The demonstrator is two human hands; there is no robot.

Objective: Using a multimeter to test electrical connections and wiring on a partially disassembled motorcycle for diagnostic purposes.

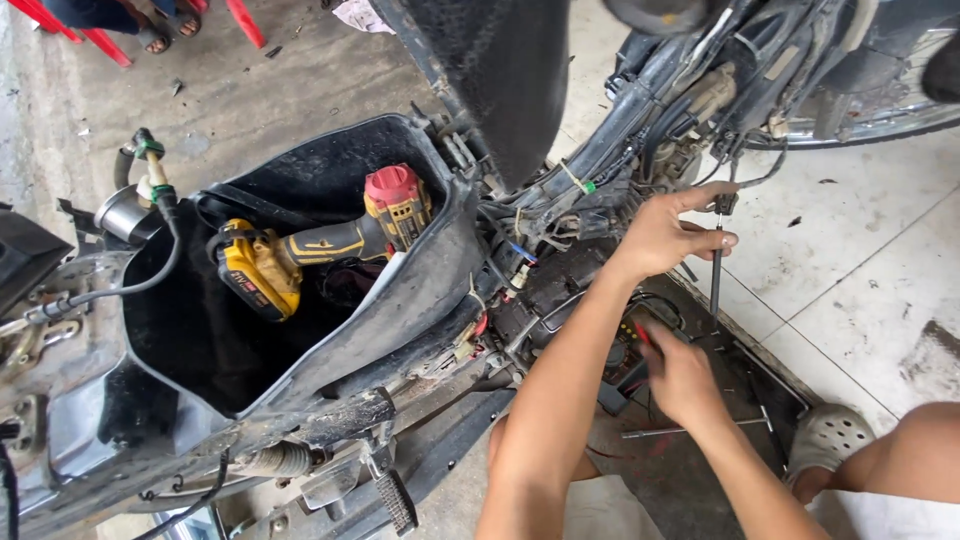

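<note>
View from above of a partly stripped scooter (300, 420) on a tiled floor (860, 260). The person's left hand (665, 235) reaches up to the exposed wiring (560, 210) near the frame, its fingers (715, 240) closed around the top of a thin dark rod-like probe (716, 275) that hangs straight down. The right hand (680, 380) sits lower, fingers curled loosely over a dark multimeter (630, 350) with red markings; whether it grips it I cannot tell. To the left, a yellow and black cordless drill (320, 245) with a red end lies inside the open black under-seat tub (200, 340). A T-handle wrench (700, 430) lies on the footboard, near a sandalled foot (825, 440).
</note>
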